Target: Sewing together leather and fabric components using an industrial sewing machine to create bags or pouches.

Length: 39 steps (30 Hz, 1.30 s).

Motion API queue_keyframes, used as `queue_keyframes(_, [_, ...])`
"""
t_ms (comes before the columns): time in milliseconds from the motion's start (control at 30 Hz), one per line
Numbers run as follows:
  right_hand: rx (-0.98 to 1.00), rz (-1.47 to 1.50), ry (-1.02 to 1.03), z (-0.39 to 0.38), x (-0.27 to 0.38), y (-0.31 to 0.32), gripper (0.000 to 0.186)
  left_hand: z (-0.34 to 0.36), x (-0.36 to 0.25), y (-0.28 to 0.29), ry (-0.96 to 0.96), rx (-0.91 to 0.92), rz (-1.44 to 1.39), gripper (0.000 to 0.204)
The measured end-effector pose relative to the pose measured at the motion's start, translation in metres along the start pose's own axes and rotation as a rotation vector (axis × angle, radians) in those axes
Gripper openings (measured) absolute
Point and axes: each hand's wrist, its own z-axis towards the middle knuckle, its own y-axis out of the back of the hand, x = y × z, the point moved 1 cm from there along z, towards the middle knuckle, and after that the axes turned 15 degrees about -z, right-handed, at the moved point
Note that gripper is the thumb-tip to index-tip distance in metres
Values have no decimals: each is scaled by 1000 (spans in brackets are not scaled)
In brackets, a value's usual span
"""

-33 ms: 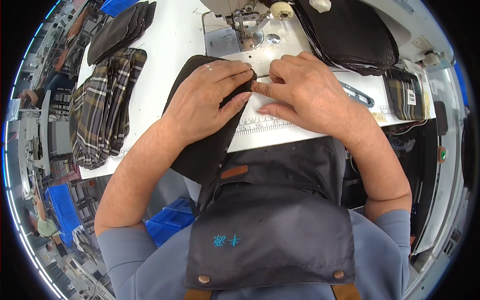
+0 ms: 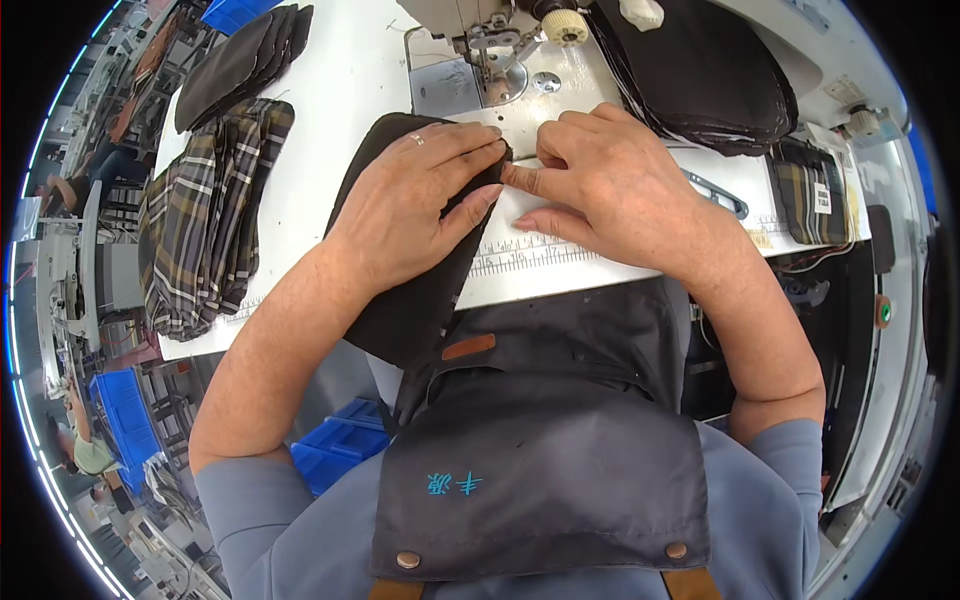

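A dark, nearly black fabric piece (image 2: 395, 315) lies slanted on the white sewing table (image 2: 330, 60), its near end hanging over the front edge. My left hand (image 2: 415, 195), with a ring on one finger, rests flat on it, fingers stretched toward its right edge and thumb apart. At that edge the index fingertip of my right hand (image 2: 625, 190) touches the cloth beside my left fingers. The right thumb stays apart below, over the printed ruler strip (image 2: 540, 255), and the other right fingers curl. Just beyond both hands stands the sewing machine's needle and presser foot (image 2: 492, 68).
Stacked plaid pieces (image 2: 205, 215) and dark pieces (image 2: 240, 65) lie at left; a larger dark stack (image 2: 700, 70) at right. Past my right wrist are a grey-blue slotted tool (image 2: 722, 192) and a labelled plaid piece (image 2: 800, 190). Blue bins (image 2: 340, 440) stand below left.
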Motion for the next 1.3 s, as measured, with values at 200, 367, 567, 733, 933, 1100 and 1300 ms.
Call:
queue_keyframes(200, [-26, 0, 32, 19, -15, -4, 26, 11, 9, -2, 95, -86, 46, 36])
queue_keyframes(367, [-166, 86, -41, 18, -19, -21, 27, 18, 17, 3, 197, -139, -32, 36])
queue_keyframes(567, [-168, 54, -63, 23, -23, -23, 30, 21, 32, 7, 94, -93, 80, 36])
queue_keyframes(733, [-112, 49, -130, 25, -23, -25, 37, 27, 44, 10, 99, -92, 55, 34])
queue_keyframes(933, [-99, 58, -164, 25, -25, -28, 41, 31, 46, 11, 101, -104, 58, 32])
queue_keyframes(1100, [-56, 59, -182, 25, -26, -27, 41, 33, 46, 9, 81, -113, 75, 32])
queue_keyframes(1300, [-77, 61, -176, 24, -25, -28, 41, 33, 42, 6, 87, -135, 92, 32])
